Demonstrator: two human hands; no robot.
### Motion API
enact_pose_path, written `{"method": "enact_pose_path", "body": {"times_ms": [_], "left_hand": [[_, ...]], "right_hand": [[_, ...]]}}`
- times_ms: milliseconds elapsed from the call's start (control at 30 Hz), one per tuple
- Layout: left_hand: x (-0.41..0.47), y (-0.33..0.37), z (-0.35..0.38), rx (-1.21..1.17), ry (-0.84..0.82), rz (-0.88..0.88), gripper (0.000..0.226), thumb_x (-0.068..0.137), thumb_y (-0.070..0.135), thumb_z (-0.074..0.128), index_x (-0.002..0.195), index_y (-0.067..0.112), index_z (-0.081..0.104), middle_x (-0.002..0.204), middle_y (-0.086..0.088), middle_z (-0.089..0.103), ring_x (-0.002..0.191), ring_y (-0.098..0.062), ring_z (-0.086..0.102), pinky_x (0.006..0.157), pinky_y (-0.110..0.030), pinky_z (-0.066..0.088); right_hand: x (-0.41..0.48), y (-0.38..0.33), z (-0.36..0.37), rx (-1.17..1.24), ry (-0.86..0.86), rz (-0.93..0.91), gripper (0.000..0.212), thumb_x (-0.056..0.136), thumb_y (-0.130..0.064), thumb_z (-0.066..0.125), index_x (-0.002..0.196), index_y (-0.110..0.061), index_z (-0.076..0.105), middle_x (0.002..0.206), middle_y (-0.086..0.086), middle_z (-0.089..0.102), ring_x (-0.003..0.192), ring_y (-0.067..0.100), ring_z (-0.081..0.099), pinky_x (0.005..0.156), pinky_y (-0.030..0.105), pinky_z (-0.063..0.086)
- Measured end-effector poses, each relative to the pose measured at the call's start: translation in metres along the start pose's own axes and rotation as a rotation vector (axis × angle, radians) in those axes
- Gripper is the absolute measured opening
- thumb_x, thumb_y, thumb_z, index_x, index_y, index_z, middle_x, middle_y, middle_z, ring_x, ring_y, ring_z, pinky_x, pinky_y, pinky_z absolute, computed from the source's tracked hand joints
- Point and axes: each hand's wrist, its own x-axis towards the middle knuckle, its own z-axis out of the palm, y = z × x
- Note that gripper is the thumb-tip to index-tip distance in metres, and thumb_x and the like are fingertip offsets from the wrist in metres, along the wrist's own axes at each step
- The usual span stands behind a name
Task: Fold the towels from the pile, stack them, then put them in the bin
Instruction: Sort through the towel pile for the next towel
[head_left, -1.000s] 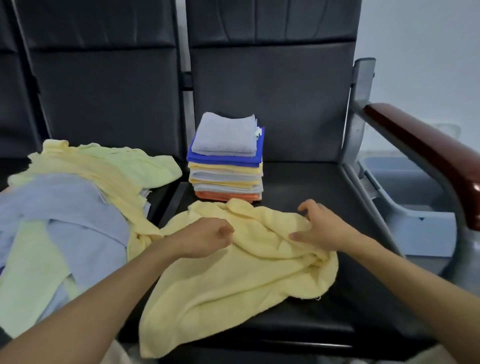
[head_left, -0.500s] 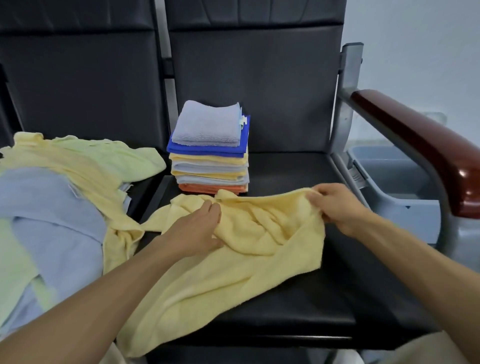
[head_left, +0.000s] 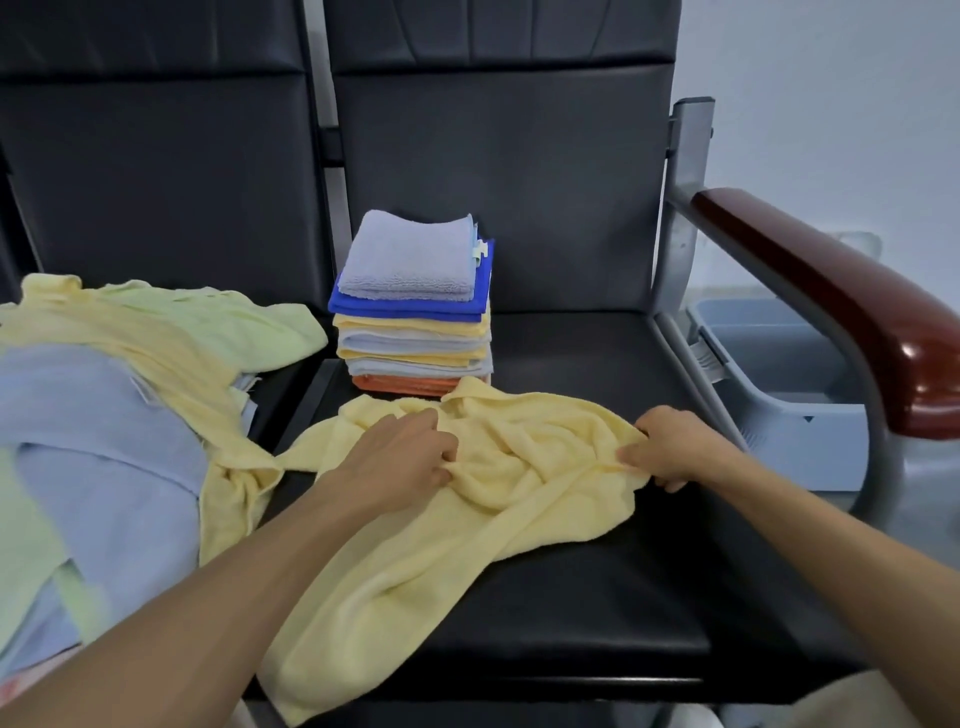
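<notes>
Head view: a crumpled pale-yellow terry towel lies mid-frame on the black padded seat, long axis lower-left to upper-right, the left hand pinching its middle folds, the right hand pinching its right-hand edge.

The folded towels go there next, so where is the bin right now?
In the head view the grey bin sits low at the right, beside the seat and beneath the brown armrest.
</notes>
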Motion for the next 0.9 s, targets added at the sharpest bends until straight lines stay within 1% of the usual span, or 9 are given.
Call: {"method": "enact_pose_path", "body": {"times_ms": [167,233,300,367,433,500,633,767,900], "left_hand": [[-0.005,-0.008,-0.015,-0.182,-0.295,0.051,0.022,0.084,0.044,0.063,0.092,0.025,0.070,0.096,0.012,0.051,0.091,-0.008,0.043,0.099,-0.031,0.028],[-0.008,-0.010,-0.022,-0.272,-0.433,0.025,0.029,0.084,0.053,0.063,0.084,0.026,0.071,0.099,0.007,0.062,0.092,-0.008,0.052,0.095,-0.030,0.034],[-0.008,-0.011,-0.023,-0.423,-0.438,-0.016,0.038,0.087,0.058,0.057,0.079,0.025,0.073,0.097,0.005,0.068,0.090,-0.010,0.060,0.085,-0.026,0.044],[-0.003,-0.008,-0.021,-0.516,-0.271,-0.042,0.035,0.090,0.053,0.057,0.083,0.023,0.073,0.093,0.006,0.068,0.085,-0.010,0.062,0.081,-0.029,0.050],[0.003,-0.009,-0.016,-0.408,-0.136,-0.061,0.029,0.086,0.051,0.063,0.103,0.028,0.066,0.107,0.009,0.057,0.092,-0.009,0.058,0.084,-0.034,0.052],[0.006,-0.011,-0.010,-0.287,-0.191,-0.074,0.046,0.081,0.052,0.069,0.121,0.036,0.054,0.116,0.013,0.046,0.100,-0.008,0.052,0.086,-0.033,0.050],[0.014,-0.011,-0.011,-0.176,-0.213,-0.071,0.018,0.083,0.046,0.068,0.097,0.038,0.061,0.105,0.011,0.057,0.094,-0.010,0.054,0.072,-0.029,0.045],[0.028,-0.008,-0.034,-0.251,0.171,-0.075,0.014,0.088,0.039,0.066,0.090,0.027,0.071,0.087,0.011,0.064,0.085,-0.012,0.059,0.070,-0.032,0.050],[0.042,0.000,-0.030,-0.564,0.614,-0.029,0.020,0.094,0.013,0.058,0.106,0.014,0.074,0.106,0.004,0.069,0.102,-0.016,0.060,0.090,-0.028,0.045]], "right_hand": [[0.006,-0.002,-0.010,0.957,0.133,0.017,0.026,0.100,-0.007,0.034,0.093,-0.004,0.060,0.092,0.014,0.064,0.078,0.025,0.063,0.055,0.036,0.056],[0.006,-0.005,-0.014,1.245,0.197,0.019,0.030,0.100,-0.001,0.032,0.086,-0.005,0.058,0.090,0.013,0.064,0.077,0.024,0.062,0.064,0.039,0.054],[0.005,-0.005,-0.016,1.349,0.225,0.033,0.029,0.101,-0.001,0.031,0.090,-0.003,0.058,0.087,0.011,0.063,0.076,0.022,0.062,0.065,0.037,0.053],[0.005,-0.001,-0.015,1.320,0.221,0.047,0.024,0.102,-0.004,0.033,0.104,-0.003,0.057,0.088,0.010,0.064,0.078,0.022,0.062,0.063,0.035,0.051],[0.004,0.002,-0.013,1.249,0.199,0.063,0.021,0.101,-0.003,0.038,0.109,-0.004,0.057,0.091,0.010,0.064,0.082,0.023,0.062,0.066,0.035,0.052],[0.004,0.005,-0.012,1.182,0.155,0.068,0.020,0.098,-0.004,0.046,0.112,-0.001,0.060,0.100,0.013,0.067,0.093,0.027,0.064,0.078,0.039,0.054],[-0.002,0.005,-0.013,0.958,0.038,-0.022,0.011,0.091,-0.009,0.062,0.098,-0.004,0.070,0.102,0.017,0.071,0.094,0.029,0.068,0.086,0.044,0.055],[0.001,0.007,-0.006,0.601,0.097,-0.055,0.017,0.092,-0.015,0.061,0.092,0.000,0.071,0.086,0.011,0.067,0.076,0.020,0.062,0.071,0.035,0.053],[0.013,0.011,-0.006,0.632,0.249,0.008,0.026,0.098,-0.015,0.045,0.097,0.006,0.061,0.083,0.011,0.052,0.074,0.022,0.047,0.063,0.031,0.038]]}}
